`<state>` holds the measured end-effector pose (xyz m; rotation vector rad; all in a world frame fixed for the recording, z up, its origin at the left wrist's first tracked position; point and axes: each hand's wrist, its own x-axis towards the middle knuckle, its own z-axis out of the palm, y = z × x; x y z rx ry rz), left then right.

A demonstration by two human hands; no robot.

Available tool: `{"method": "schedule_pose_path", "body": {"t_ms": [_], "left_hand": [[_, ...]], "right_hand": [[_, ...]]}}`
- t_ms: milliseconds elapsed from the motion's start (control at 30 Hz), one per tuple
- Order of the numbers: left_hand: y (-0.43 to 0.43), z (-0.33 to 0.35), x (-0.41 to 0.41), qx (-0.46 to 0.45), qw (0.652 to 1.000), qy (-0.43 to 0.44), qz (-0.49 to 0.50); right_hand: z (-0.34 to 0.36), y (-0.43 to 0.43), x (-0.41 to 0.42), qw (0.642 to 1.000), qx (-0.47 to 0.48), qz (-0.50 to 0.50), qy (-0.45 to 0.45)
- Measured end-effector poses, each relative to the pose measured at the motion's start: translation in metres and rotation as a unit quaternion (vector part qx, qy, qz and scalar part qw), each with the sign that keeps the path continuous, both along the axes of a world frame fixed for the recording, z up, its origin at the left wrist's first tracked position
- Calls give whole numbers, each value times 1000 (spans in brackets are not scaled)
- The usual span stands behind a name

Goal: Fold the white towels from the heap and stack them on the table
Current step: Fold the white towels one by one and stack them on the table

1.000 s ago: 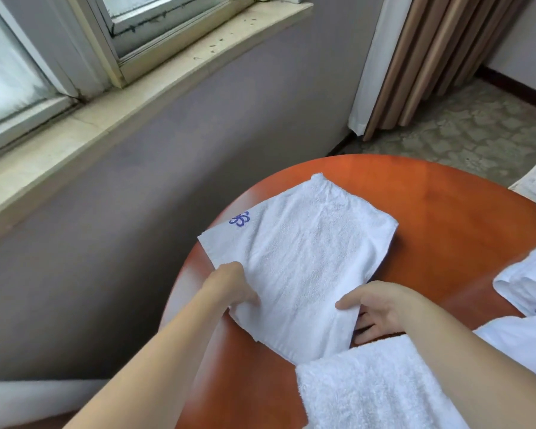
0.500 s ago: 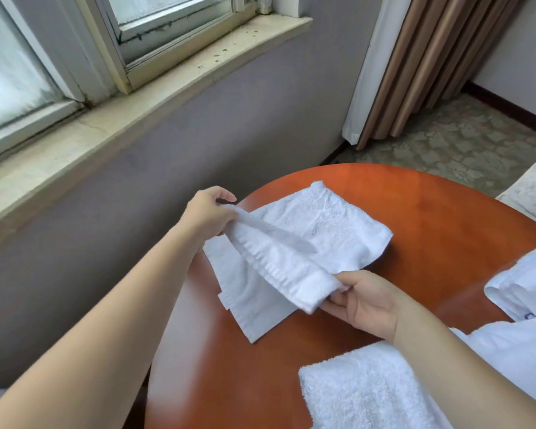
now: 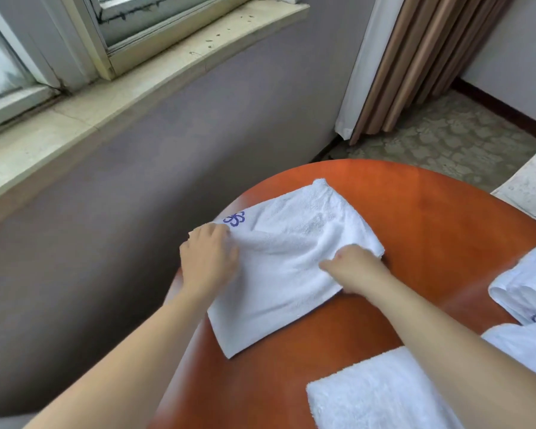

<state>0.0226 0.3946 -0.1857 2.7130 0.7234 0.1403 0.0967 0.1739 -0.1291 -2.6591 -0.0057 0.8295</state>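
Risking a crooked fold on the towel's left side: gripping the towel [image 3: 291, 274] there with the left hand [image 3: 209, 261], fingers curled into the cloth just below the blue flower emblem [image 3: 234, 218], and pulling a ridge of slack across the middle. Releasing now likely leaving the layers out of line. Risking, too, a slide off the table [image 3: 415, 218], lying right at the rim on the towel's left, so tugging further that way probably dragging a corner over the edge.

Moving to the towel's right side: pinching the right edge with the right hand [image 3: 355, 269], fingers curled round the cloth. Pulling unevenly against the other hand likely twisting the rectangle or lifting the upper layer.

Lying flat between the two hands, then, spreading away from them toward the far corner and back toward the near corner, both hands holding it at about mid-length.

Sitting nearer than the towel and a little to its right, touching neither hand, a folded towel [image 3: 378, 394]; brushing it with the right forearm possibly nudging it askew. Waiting further to the towel's right, the heap [image 3: 529, 292] of white towels, well apart from both hands.
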Motion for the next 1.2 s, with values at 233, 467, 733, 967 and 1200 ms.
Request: {"method": "schedule_pose_path", "body": {"t_ms": [233,467,733,967,1200], "left_hand": [[-25,-1,49,30,992,-60,-104],[-2,-14,61,2,966,176,-187],[-2,9,84,-115,960,246,-75],[-10,12,59,-74,918,347,-178],[-13,6,42,-105,929,304,-185]], "right_hand": [[-40,-44,67,981,49,-113,-152],[-58,-61,88,987,62,-149,23],[-47,-82,95,977,13,-145,154],[-48,-93,93,981,28,-146,125],[-57,-87,90,991,55,-121,16]]}}
